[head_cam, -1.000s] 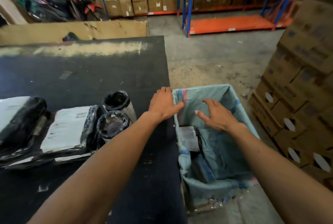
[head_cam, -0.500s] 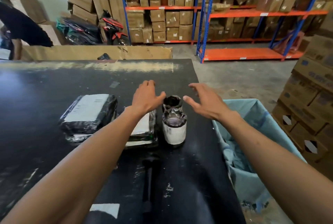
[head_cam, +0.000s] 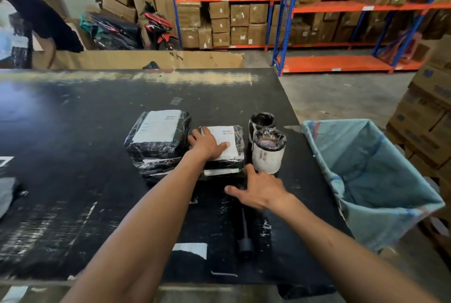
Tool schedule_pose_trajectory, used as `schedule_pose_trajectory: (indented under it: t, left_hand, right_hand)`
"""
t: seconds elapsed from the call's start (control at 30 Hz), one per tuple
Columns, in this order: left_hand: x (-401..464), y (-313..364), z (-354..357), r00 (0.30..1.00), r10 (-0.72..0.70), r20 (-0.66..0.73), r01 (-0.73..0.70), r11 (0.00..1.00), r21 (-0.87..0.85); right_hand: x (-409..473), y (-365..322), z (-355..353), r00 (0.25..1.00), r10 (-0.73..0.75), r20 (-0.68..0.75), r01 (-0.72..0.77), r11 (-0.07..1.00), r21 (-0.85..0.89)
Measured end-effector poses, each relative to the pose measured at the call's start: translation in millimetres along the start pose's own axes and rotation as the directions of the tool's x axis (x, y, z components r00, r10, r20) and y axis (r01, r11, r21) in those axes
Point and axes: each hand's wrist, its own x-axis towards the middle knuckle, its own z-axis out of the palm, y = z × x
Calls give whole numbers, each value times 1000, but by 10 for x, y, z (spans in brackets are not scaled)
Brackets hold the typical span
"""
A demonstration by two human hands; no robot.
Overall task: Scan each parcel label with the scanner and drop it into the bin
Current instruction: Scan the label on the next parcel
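Four black-wrapped parcels sit mid-table. A large parcel [head_cam: 158, 132] has a white label on top. To its right is a flat parcel [head_cam: 231, 156], and my left hand [head_cam: 207, 144] lies palm down on its label with nothing gripped. Two upright cylindrical parcels stand to the right, the near one [head_cam: 268, 153] and the far one [head_cam: 261, 121]. My right hand [head_cam: 258, 190] rests on the table with fingers spread, over the top end of the black scanner [head_cam: 244, 239]. The blue-lined bin [head_cam: 324, 156] stands off the table's right edge.
The black table [head_cam: 73, 180] carries a white sticker [head_cam: 190, 249] near the front and a grey item [head_cam: 7, 193] at its left edge. Stacked cartons [head_cam: 427, 119] stand right of the bin. A person [head_cam: 36, 17] is at the far left, with racks behind.
The view swung from the bin back to the table. My left hand came down flat onto the flat parcel. My right hand dropped toward me onto the scanner's top end.
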Motion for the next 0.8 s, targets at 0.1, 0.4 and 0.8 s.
schedule_pose_trajectory:
  t: [0.1, 0.4, 0.8]
  left_hand:
    - [27, -6, -54, 999, -35, 18, 36, 997, -63]
    - [121, -77, -49, 981, 48, 189, -42, 998, -37]
    - [-479, -230, 23, 960, 203, -194, -276, 802, -529]
  right_hand:
    - [-68, -15, 184, 988, 119, 103, -135, 975, 176]
    - [-102, 148, 1, 964, 87, 250, -185, 897, 402]
    - [-285, 130, -938, 976, -189, 105, -34, 342, 939]
